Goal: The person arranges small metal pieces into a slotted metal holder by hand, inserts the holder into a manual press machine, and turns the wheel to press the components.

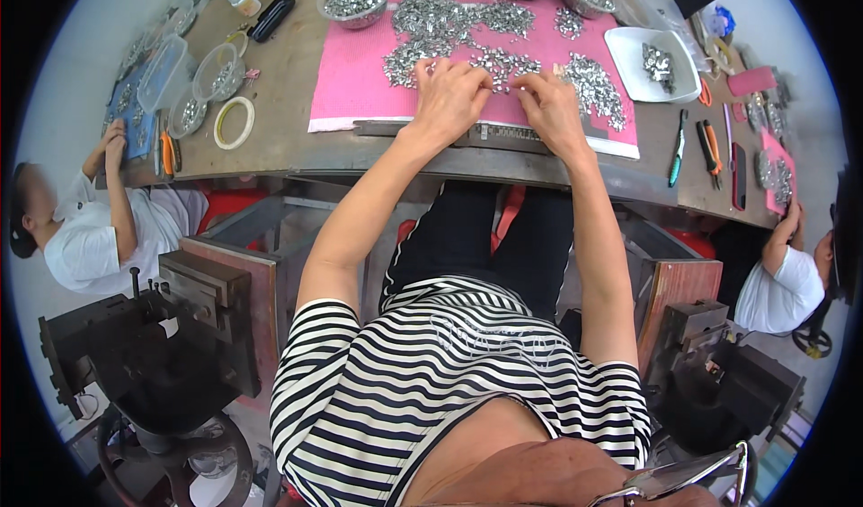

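Observation:
Both of my hands are over a pink mat (pixel 346 84) spread with small shiny metal pieces (pixel 431 17). My left hand (pixel 449 93) bends its fingers down at the near edge of the pile, thumb and fingertips drawn together. Facing it, my right hand (pixel 550 107) has thumb and forefinger pinched beside a loose scatter of the same pieces (pixel 503 62). Whatever lies between the fingertips is too small to make out. Just below the hands, along the table's front edge, runs a long metal strip fixture (pixel 508 136) with a row of small parts in it.
A clear bowl of metal pieces (pixel 355 2) stands at the back left, a white tray (pixel 620 57) at the right. Tape (pixel 235 122), a toothbrush (pixel 678 147) and orange-handled pliers (pixel 710 152) lie on the table (pixel 279 84). One person (pixel 103 228) sits left, another (pixel 782 282) right.

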{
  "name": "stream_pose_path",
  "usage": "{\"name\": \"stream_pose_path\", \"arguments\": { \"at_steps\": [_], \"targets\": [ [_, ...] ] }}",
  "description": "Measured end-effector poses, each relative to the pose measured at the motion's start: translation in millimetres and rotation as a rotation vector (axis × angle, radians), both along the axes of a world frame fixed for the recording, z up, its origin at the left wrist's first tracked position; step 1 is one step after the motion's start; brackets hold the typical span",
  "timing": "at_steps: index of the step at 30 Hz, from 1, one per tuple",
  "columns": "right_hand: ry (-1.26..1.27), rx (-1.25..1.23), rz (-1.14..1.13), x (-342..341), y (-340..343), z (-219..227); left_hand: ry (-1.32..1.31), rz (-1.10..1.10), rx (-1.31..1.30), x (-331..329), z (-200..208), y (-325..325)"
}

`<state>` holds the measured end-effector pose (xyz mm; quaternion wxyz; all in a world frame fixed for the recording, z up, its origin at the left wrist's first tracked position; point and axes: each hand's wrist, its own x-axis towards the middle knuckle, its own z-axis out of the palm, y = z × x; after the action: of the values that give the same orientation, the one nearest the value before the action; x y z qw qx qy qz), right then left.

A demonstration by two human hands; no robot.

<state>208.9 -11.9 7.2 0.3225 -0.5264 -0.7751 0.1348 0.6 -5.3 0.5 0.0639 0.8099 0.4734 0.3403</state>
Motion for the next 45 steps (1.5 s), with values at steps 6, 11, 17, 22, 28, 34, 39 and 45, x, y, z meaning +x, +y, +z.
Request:
{"name": "stream_pose_path", "arguments": {
  "at_steps": [6, 11, 17, 22, 28, 34, 39, 45],
  "targets": [
    [-0.146, 0.127, 0.03, -12.2, 0.0, -4.2, 0.087, 0.002, 0.036, 13.5, -1.1, 5.3],
    [-0.144, 0.186, 0.015, -3.3, -4.4, -9.5, 0.121, 0.002, 0.002, 13.4, -2.5, 6.9],
    [0.258, -0.055, -0.056, 11.2, -41.5, 14.6, 0.113, 0.031, 0.027, 3.5, -3.6, 4.2],
    [0.253, 0.043, -0.037, 11.2, -61.2, 7.2, 0.124, 0.04, 0.037, 1.9, -4.6, 6.2],
    [0.168, 0.119, -0.08, 13.7, -67.3, -7.0, 0.076, 0.047, -0.014, 0.8, -1.3, 4.9],
    [0.191, 0.036, -0.077, 20.9, -53.2, -1.6, 0.107, -0.036, 0.06, -5.2, 0.5, 4.9],
    [-0.035, 0.136, -0.079, 22.7, -7.2, -4.9, 0.152, -0.009, 0.096, -2.8, -2.9, 8.5],
    [-0.041, 0.062, -0.038, 20.7, 9.2, -6.3, 0.157, -0.009, 0.116, -1.7, -5.7, 7.8]
  ]
}}
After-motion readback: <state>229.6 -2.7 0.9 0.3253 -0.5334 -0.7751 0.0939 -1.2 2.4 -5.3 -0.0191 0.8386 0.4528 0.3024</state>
